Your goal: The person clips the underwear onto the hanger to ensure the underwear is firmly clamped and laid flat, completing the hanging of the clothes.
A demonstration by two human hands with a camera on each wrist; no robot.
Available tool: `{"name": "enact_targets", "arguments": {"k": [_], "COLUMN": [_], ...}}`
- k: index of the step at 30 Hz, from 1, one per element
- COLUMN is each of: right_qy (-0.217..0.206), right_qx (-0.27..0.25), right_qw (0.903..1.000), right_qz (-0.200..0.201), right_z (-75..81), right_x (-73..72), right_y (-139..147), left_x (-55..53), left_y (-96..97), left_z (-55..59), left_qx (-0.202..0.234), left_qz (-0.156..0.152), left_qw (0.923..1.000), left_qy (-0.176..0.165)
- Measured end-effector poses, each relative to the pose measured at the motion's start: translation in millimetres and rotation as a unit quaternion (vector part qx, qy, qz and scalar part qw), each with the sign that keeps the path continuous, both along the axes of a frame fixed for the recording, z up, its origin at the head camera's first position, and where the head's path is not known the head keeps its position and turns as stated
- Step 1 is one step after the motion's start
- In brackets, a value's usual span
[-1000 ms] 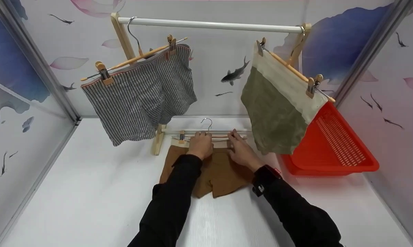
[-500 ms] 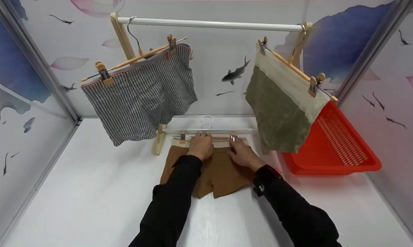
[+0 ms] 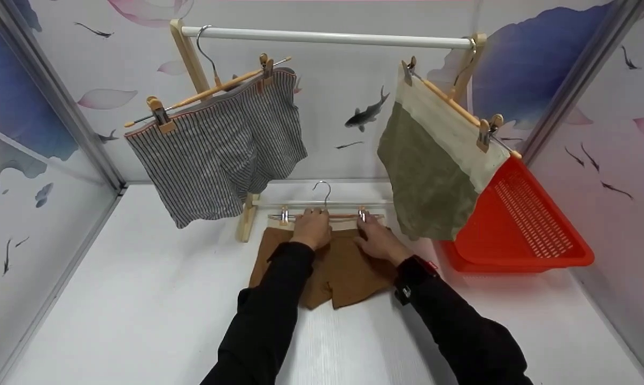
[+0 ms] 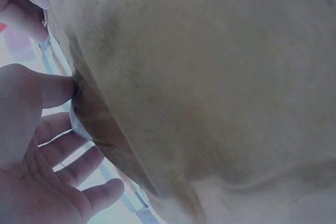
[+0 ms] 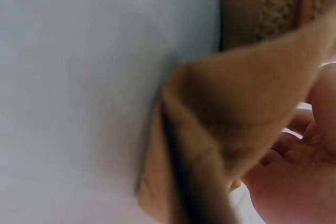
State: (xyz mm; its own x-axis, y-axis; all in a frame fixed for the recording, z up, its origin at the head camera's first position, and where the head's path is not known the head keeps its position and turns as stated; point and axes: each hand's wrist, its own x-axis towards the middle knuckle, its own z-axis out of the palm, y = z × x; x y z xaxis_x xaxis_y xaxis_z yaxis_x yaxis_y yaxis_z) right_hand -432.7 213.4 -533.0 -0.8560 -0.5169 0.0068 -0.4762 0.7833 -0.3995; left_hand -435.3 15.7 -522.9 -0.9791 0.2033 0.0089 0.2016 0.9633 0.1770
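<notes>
Brown shorts (image 3: 354, 267) with a pale waistband lie flat on the white table. Along that waistband runs a clip hanger (image 3: 343, 217), its hook pointing away from me. My left hand (image 3: 312, 229) holds the hanger's middle at the waistband; in the left wrist view its thumb (image 4: 58, 90) presses the brown cloth. With its fingers at the hanger's right clip (image 3: 362, 215), my right hand (image 3: 378, 238) pinches that clip over the waistband. The left clip (image 3: 284, 215) stands at the waistband's other end. Brown cloth (image 5: 241, 103) covers part of the right wrist view, hiding the right fingertips.
A rack with a white rail (image 3: 327, 36) stands behind. Striped shorts (image 3: 220, 155) hang from it at left, and a green and cream garment (image 3: 434, 166) at right. A red basket (image 3: 525, 230) stands behind that garment. Printed walls enclose the table (image 3: 156, 310).
My right fingers have shifted slightly at the right clip, whose metal now shows. The hanger has turned a little, so both clips stand more upright. My left hand stays almost in place.
</notes>
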Motion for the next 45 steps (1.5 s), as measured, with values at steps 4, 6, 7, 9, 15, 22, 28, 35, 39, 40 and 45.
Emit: {"name": "enact_targets", "arguments": {"k": [4,6,7,9,15,22,28,35,39,40,45], "right_qy": [-0.004,-0.004,-0.001,-0.001,-0.003,-0.022,0.011,0.018,0.029,0.024,-0.010], "right_qx": [0.002,-0.005,-0.008,-0.013,-0.013,-0.024,-0.043,-0.081,-0.087,-0.095,-0.164], "right_qw": [1.0000,1.0000,1.0000,0.9999,0.9999,0.9994,0.9990,0.9965,0.9955,0.9947,0.9850], "right_qz": [-0.002,-0.002,-0.002,-0.003,-0.004,-0.011,-0.002,-0.007,-0.025,-0.031,-0.052], "right_z": [-0.1,-0.9,-1.4,-2.2,-4.5,-3.0,7.8,51.9,79.5,86.4,128.1], "right_x": [0.3,0.3,0.3,0.5,1.2,1.7,3.7,6.7,8.9,10.0,23.2], "right_y": [-0.9,-1.3,-1.5,-2.0,-3.2,-3.2,4.4,15.6,21.8,23.3,25.2], "left_x": [0.8,1.4,1.3,1.5,2.5,7.6,11.0,8.1,7.2,7.2,7.6], "left_y": [-0.8,-1.5,-1.9,-2.9,-4.6,-6.1,-13.9,-28.9,-36.5,-37.6,-37.8], "left_z": [2.2,2.5,2.0,0.9,-3.6,-4.5,-3.7,18.5,31.3,34.3,51.8], "left_qx": [0.014,0.018,0.018,0.016,0.010,0.033,0.042,0.088,0.141,0.153,0.209], "left_qz": [0.005,0.005,0.004,0.005,0.019,0.028,-0.001,-0.064,-0.124,-0.137,-0.184], "left_qw": [0.9999,0.9998,0.9998,0.9998,0.9997,0.9976,0.9957,0.9874,0.9703,0.9652,0.9368], "left_qy": [0.001,0.005,0.008,0.013,0.015,0.054,0.083,0.115,0.153,0.163,0.212]}}
